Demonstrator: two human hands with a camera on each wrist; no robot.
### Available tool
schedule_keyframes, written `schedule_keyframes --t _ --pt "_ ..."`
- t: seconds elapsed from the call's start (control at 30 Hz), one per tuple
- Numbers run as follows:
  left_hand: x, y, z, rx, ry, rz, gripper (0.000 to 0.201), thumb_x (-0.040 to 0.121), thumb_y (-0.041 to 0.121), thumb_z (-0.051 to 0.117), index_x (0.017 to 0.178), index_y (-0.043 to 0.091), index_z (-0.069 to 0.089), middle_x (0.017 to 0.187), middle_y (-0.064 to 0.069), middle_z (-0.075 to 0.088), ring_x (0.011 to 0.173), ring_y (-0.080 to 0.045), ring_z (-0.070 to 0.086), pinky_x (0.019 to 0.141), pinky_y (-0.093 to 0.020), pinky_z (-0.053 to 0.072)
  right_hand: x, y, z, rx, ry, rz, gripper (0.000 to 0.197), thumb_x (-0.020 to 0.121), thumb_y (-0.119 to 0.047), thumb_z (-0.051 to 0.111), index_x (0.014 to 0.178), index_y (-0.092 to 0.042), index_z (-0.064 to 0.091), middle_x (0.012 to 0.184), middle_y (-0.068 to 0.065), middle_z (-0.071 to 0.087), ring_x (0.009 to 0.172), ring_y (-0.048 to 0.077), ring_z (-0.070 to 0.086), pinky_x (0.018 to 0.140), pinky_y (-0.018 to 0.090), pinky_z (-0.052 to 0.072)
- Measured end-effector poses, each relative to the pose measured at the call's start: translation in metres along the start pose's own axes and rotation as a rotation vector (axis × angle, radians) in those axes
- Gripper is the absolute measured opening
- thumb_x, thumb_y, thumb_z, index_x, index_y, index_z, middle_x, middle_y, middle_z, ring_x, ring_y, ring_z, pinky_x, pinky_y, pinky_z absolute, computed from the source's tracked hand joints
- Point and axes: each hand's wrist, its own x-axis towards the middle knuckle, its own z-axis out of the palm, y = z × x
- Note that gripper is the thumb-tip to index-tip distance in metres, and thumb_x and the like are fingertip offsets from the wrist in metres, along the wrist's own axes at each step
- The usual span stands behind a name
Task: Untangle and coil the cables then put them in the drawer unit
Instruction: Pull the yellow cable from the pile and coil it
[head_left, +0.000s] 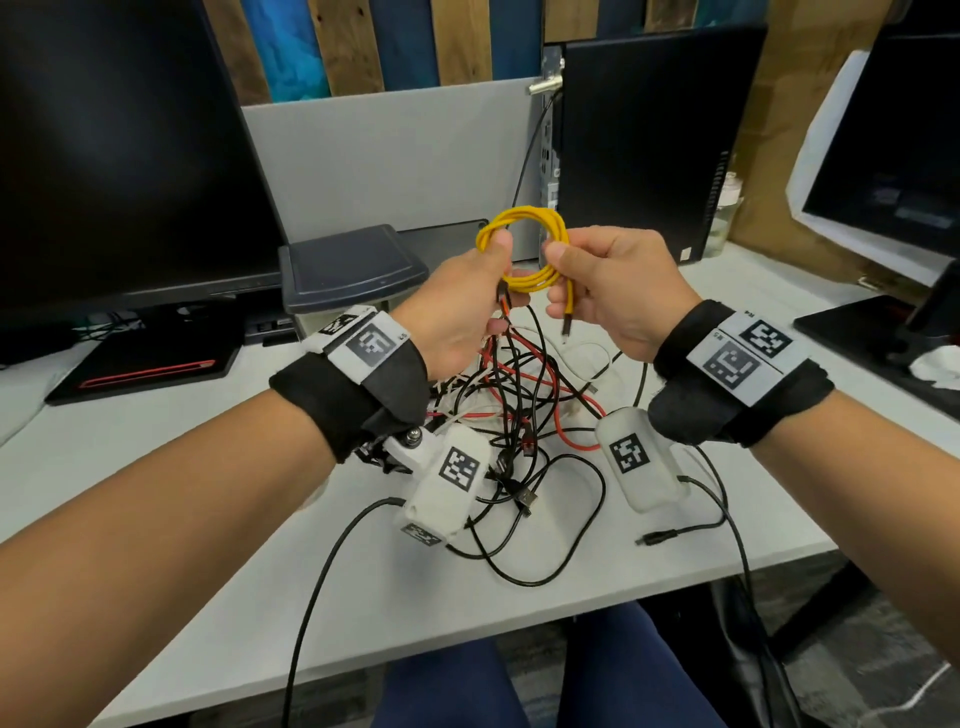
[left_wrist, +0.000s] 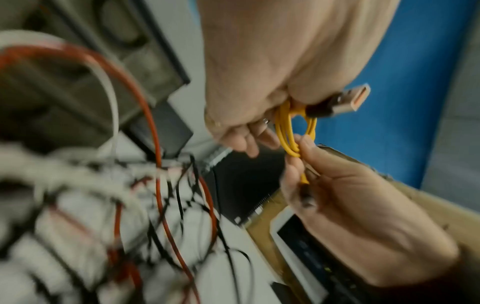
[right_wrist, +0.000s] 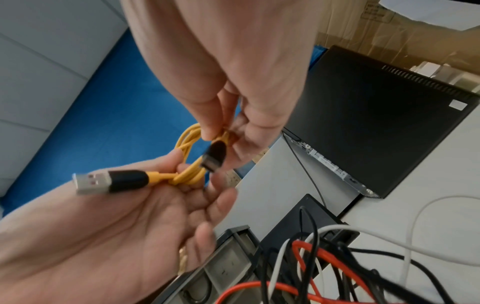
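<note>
**Yellow cable coiled and held in both hands above the tangle**

Both hands are up over the table, and the yellow cable is sitting in a neat coil between them. The left hand is pinching the coil's left side between thumb and fingers; the right hand is pinching the right side, with one plug end dangling below it. In the right wrist view the USB plug is poking out sideways from the coil, while the other plug is showing only as a dark blur.

Directly beneath the coil, the tangled cables, black, red and white, are lying in a heap on the white table; individual strands are hard to follow, and the left wrist view is smearing them badly. The drawer unit is standing just left of the coil, partly hidden behind the left hand, its drawers not visible from the head view. A monitor is cut off further left; a black computer case is standing behind the coil to the right.
</note>
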Motion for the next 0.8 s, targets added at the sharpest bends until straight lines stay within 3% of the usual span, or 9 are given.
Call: schedule_keyframes --t 0.07,0.17,0.27,0.33,0.4,0.47,0.57,0.67,0.8 --pt "0.0 0.0 -0.003 0.109 -0.058 0.013 0.019 0.103 0.032 0.035 0.09 0.024 0.047 0.097 -0.002 0.054 0.074 -0.01 0.052 0.064 -0.025 0.037 0.001 0.0 -0.003 -0.02 -0.001 0.021 0.013 0.095 -0.007 0.054 0.101 0.0 0.064 0.068 0.009 0.051 0.056 0.014 0.051 0.058 0.026 0.057" --pt "-0.001 0.004 -0.01 0.097 -0.066 -0.007 0.019 0.104 0.022 0.034 0.085 0.021 0.04 0.076 -0.001 0.046 0.059 -0.008 0.046 0.051 -0.019 0.038 0.001 0.001 -0.008 -0.066 -0.085 0.077 0.014 0.093 -0.006 0.057 0.099 0.004 0.065 0.069 0.009 0.054 0.058 0.015 0.053 0.062 0.026 0.056" --pt "0.0 0.005 -0.016 0.129 -0.047 0.01 0.018 0.104 0.019 0.033 0.086 0.019 0.039 0.068 -0.002 0.044 0.055 -0.008 0.043 0.049 -0.017 0.037 0.0 -0.001 -0.013 -0.283 -0.178 0.11 0.011 0.092 -0.004 0.058 0.092 -0.003 0.069 0.071 0.004 0.063 0.061 0.01 0.054 0.058 0.021 0.047" --pt "0.001 0.004 -0.02 0.193 -0.056 0.015 0.017 0.104 0.021 0.032 0.089 0.018 0.039 0.069 -0.007 0.049 0.056 -0.011 0.04 0.053 -0.021 0.035 0.001 -0.004 -0.018 -0.33 -0.174 0.136 0.01 0.091 -0.004 0.059 0.091 0.0 0.068 0.07 0.004 0.062 0.058 0.009 0.05 0.052 0.019 0.04" --pt "0.002 0.002 -0.023 0.28 -0.053 0.021 0.017 0.103 0.022 0.032 0.088 0.018 0.039 0.068 -0.007 0.051 0.057 -0.013 0.039 0.055 -0.024 0.034 0.003 -0.007 -0.021 -0.262 -0.142 0.189 0.012 0.09 -0.003 0.059 0.094 0.006 0.065 0.069 0.007 0.058 0.055 0.009 0.047 0.047 0.018 0.04" --pt "0.003 0.0 -0.025 0.415 -0.033 0.034 0.016 0.103 0.023 0.032 0.088 0.019 0.037 0.064 -0.004 0.049 0.058 -0.014 0.04 0.057 -0.025 0.035 0.004 -0.009 -0.022 -0.109 -0.101 0.259 0.008 0.091 0.0 0.057 0.093 0.004 0.064 0.07 0.008 0.056 0.053 0.009 0.048 0.046 0.015 0.044" --pt "0.003 -0.003 -0.026 0.609 -0.033 0.043 0.013 0.103 0.026 0.034 0.097 0.015 0.038 0.071 -0.007 0.052 0.061 -0.016 0.043 0.058 -0.028 0.037 0.006 -0.011 -0.023 0.181 -0.063 0.342 0.009 0.091 0.003 0.054 0.097 0.004 0.061 0.077 0.011 0.06 0.054 0.01 0.058 0.052 0.016 0.052" --pt "0.002 -0.005 -0.023 0.588 -0.074 0.043 0.014 0.1 0.027 0.042 0.088 0.019 0.039 0.077 -0.009 0.047 0.07 -0.022 0.044 0.062 -0.033 0.038 0.003 -0.01 -0.022 0.341 -0.106 0.341 0.016 0.09 0.004 0.055 0.106 0.005 0.06 0.086 0.011 0.066 0.065 0.012 0.068 0.06 0.019 0.056" --pt "-0.001 -0.003 -0.014 0.43 -0.152 0.032 0.014 0.097 0.018 0.05 0.088 0.016 0.039 0.074 -0.003 0.048 0.063 -0.013 0.049 0.054 -0.024 0.038 0.002 -0.007 -0.014 0.292 -0.032 0.195 0.01 0.085 0.007 0.06 0.094 0.003 0.059 0.082 0.012 0.066 0.068 0.016 0.071 0.062 0.021 0.057"
